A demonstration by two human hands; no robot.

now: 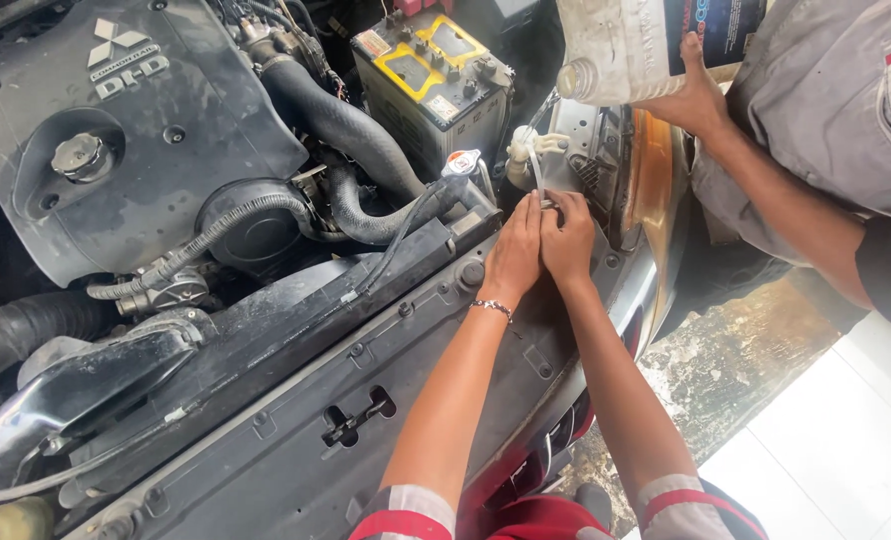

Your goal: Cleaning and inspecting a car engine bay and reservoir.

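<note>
Left hand (516, 250) and right hand (569, 238) pinched a thin clear tube (536, 170) together at the white reservoir (526, 150), beside the yellow-labelled battery (431, 75); a co-worker's hand (694, 95) tilted a white jug (621, 45) above.

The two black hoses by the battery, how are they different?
The upper hose is thick and smooth and runs fairly straight, slanting down from near the battery. The ribbed hose is much thinner, covered in rings, and curls round a round black housing. Both are black and lie in the engine bay, apart from the person's left hand and right hand.
</note>
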